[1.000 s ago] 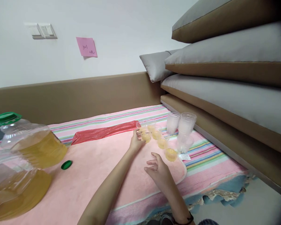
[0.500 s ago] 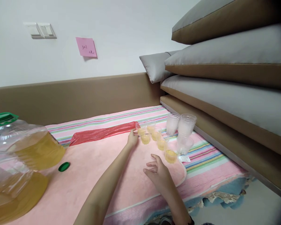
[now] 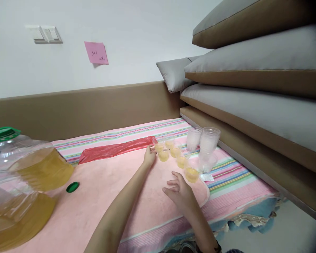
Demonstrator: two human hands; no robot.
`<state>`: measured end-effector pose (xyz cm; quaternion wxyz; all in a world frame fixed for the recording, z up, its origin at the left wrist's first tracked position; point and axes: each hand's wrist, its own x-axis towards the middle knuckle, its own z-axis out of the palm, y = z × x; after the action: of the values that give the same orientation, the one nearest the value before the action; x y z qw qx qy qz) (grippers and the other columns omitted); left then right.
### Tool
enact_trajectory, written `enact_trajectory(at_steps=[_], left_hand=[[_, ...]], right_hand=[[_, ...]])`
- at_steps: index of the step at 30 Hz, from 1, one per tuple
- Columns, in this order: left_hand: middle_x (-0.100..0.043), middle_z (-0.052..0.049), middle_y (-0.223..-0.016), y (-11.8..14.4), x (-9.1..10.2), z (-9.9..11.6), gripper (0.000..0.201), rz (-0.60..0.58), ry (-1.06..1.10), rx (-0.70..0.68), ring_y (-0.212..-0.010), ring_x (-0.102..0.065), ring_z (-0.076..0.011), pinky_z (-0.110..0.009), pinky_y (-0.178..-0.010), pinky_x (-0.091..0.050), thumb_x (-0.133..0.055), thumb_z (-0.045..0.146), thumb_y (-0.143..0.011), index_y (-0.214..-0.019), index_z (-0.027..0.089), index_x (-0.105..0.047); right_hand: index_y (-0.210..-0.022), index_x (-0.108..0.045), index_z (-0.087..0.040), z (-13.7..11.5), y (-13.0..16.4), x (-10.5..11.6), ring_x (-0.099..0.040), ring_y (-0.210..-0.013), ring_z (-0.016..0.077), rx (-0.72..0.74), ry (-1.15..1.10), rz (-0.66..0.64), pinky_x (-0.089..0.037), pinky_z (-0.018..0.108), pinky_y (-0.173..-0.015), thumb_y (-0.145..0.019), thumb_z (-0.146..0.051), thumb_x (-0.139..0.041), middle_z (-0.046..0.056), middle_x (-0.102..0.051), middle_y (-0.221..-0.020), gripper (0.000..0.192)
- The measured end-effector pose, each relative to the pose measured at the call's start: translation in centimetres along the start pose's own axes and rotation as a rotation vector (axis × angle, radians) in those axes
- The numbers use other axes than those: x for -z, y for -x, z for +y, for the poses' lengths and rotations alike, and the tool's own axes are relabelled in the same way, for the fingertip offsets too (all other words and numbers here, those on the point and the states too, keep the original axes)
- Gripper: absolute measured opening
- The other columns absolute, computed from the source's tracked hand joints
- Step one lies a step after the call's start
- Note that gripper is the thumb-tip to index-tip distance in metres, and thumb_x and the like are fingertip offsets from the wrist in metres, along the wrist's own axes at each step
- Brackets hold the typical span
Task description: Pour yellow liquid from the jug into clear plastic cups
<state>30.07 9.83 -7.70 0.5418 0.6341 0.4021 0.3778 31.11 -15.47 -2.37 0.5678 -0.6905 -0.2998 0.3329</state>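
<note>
Though note (image 3: 96, 52) "301": L fingers (image 3: 150, 151) at cup (image 3: 159, 147), grip unclear; R hand (image 3: 179, 190) open, empty.

Both arms are bare from hand to elbow, with no sleeves in view. The left hand (image 3: 149, 156) and the right hand (image 3: 179, 191) wear no gloves or rings. A dark band (image 3: 213, 248) circles the right wrist at the near edge.

My fingers touch a small clear cup (image 3: 158, 147) of yellow liquid, upright on the pink mat (image 3: 100, 196), leftmost among similar cups (image 3: 180, 158).
</note>
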Motion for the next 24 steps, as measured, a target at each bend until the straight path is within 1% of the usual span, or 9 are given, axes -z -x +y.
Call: enact_trajectory(at_steps=[4, 8, 9, 11, 13, 15, 18, 21, 24], left_hand=[[-0.059, -0.01, -0.124, 1.5, 0.8, 0.8, 0.038, 0.032, -0.012, -0.041, -0.106, -0.061, -0.0225, -0.045, -0.089, -0.054, -0.059, 0.037, -0.091, -0.124, 0.017, -0.055], [-0.06, -0.009, -0.12, 5.3, 3.2, 1.8, 0.034, -0.013, -0.017, -0.099, -0.1, -0.062, -0.0204, -0.04, -0.084, -0.056, -0.061, 0.033, -0.09, -0.12, 0.016, -0.056], [-0.061, -0.008, -0.117, 6.5, 4.0, 2.0, 0.032, -0.03, -0.022, -0.112, -0.097, -0.063, -0.0191, -0.038, -0.081, -0.056, -0.063, 0.029, -0.088, -0.117, 0.016, -0.058], [-0.064, -0.006, -0.106, 8.9, 5.6, 2.5, 0.029, -0.057, -0.036, -0.13, -0.086, -0.063, -0.0156, -0.03, -0.074, -0.053, -0.069, 0.016, -0.077, -0.105, 0.016, -0.062], [-0.065, -0.003, -0.096, 11.0, 6.9, 2.9, 0.029, -0.074, -0.048, -0.142, -0.075, -0.06, -0.0119, -0.024, -0.067, -0.049, -0.07, 0.01, -0.067, -0.095, 0.017, -0.064], [-0.065, -0.001, -0.088, 12.7, 7.6, 3.5, 0.029, -0.093, -0.05, -0.143, -0.067, -0.058, -0.0097, -0.022, -0.062, -0.046, -0.069, 0.01, -0.062, -0.09, 0.017, -0.065], [-0.066, -0.001, -0.082, 14.7, 7.8, 4.6, 0.029, -0.152, -0.029, -0.126, -0.064, -0.058, -0.0103, -0.022, -0.059, -0.045, -0.071, 0.016, -0.06, -0.089, 0.016, -0.064], [-0.068, -0.003, -0.083, 16.7, 7.6, 5.6, 0.032, -0.228, 0.007, -0.097, -0.067, -0.063, -0.0133, -0.024, -0.062, -0.049, -0.075, 0.024, -0.061, -0.09, 0.016, -0.063], [-0.069, -0.004, -0.083, 18.9, 7.9, 5.9, 0.034, -0.287, 0.033, -0.064, -0.069, -0.066, -0.0149, -0.025, -0.063, -0.05, -0.078, 0.032, -0.062, -0.089, 0.017, -0.064]], right_hand=[[-0.111, -0.06, -0.015, -0.4, -0.5, 1.9, -0.07, -0.085, 0.0263, 0.065, -0.13, 0.156, -0.055, 0.043, -0.082, -0.061, -0.042, -0.071, 0.013, -0.071, -0.1, 0.058], [-0.094, -0.066, -0.019, -0.8, -0.9, 5.0, -0.069, -0.089, 0.0259, 0.199, -0.262, 0.401, -0.055, 0.041, -0.08, -0.064, -0.045, -0.072, 0.01, -0.073, -0.094, 0.04], [-0.091, -0.066, -0.019, -0.7, -1.0, 5.9, -0.068, -0.088, 0.0255, 0.224, -0.262, 0.484, -0.054, 0.04, -0.078, -0.064, -0.043, -0.073, 0.009, -0.072, -0.093, 0.037], [-0.082, -0.065, -0.021, -0.2, -1.3, 7.4, -0.067, -0.086, 0.025, 0.26, -0.243, 0.648, -0.053, 0.039, -0.075, -0.062, -0.038, -0.073, 0.008, -0.071, -0.092, 0.028], [-0.067, -0.06, -0.022, 0.6, -1.7, 8.5, -0.065, -0.086, 0.0252, 0.309, -0.221, 0.754, -0.051, 0.039, -0.074, -0.061, -0.031, -0.07, 0.007, -0.069, -0.088, 0.015], [-0.054, -0.056, -0.022, 1.4, -2.2, 9.2, -0.063, -0.083, 0.0249, 0.395, -0.179, 0.804, -0.049, 0.039, -0.074, -0.06, -0.024, -0.064, 0.005, -0.067, -0.079, 0.01], [-0.045, -0.055, -0.023, 2.0, -2.8, 9.6, -0.061, -0.076, 0.0237, 0.507, -0.103, 0.855, -0.047, 0.04, -0.074, -0.056, -0.017, -0.053, 0.003, -0.062, -0.068, 0.012], [-0.042, -0.055, -0.024, 2.1, -3.2, 9.8, -0.06, -0.077, 0.024, 0.524, -0.078, 0.907, -0.045, 0.04, -0.076, -0.053, -0.017, -0.045, 0.003, -0.06, -0.065, 0.016], [-0.047, -0.059, -0.024, 2.1, -3.9, 10.2, -0.062, -0.083, 0.0255, 0.508, -0.05, 0.937, -0.046, 0.041, -0.081, -0.057, -0.02, -0.043, 0.006, -0.064, -0.073, 0.019]])
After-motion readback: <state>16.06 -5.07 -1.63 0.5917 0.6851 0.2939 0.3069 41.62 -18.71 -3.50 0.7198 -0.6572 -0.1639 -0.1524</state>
